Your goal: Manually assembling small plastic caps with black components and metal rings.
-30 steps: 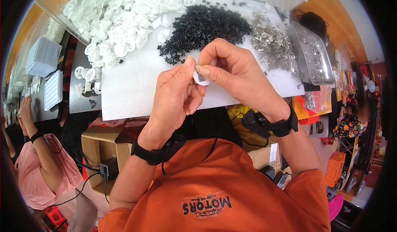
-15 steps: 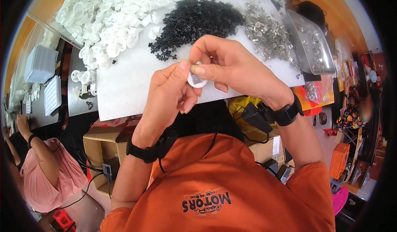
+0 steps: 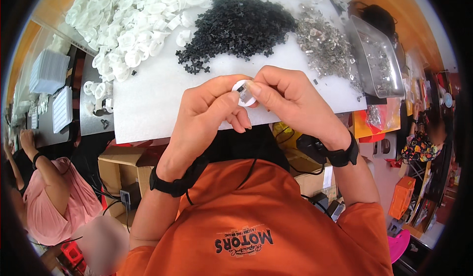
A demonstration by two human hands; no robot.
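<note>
Between my two hands, above the near part of the white work surface [image 3: 157, 98], is a small round white plastic part [image 3: 241, 85] with grey metal and a dark spot in its middle. My left hand [image 3: 204, 106] grips its left edge between thumb and fingers. The thumb and forefinger of my right hand [image 3: 290, 101] pinch its right side, the thumb lying on the metal. Beyond my hands lies a heap of small black cross-shaped pieces [image 3: 239, 27]. To its left is a big pile of white plastic parts [image 3: 133, 22], to its right a scatter of small metal pieces [image 3: 325, 44].
A clear bin [image 3: 367, 54] holding metal pieces stands at the right. Stacked white trays [image 3: 49, 71] are at the far left. Below the table edge are cardboard boxes [image 3: 116, 165] and cables. Another person in a pink top [image 3: 59, 202] sits at the left.
Both hands have shifted slightly right with the round part. It has turned to show more of its metal middle, and my right hand has come lower to its right side.
</note>
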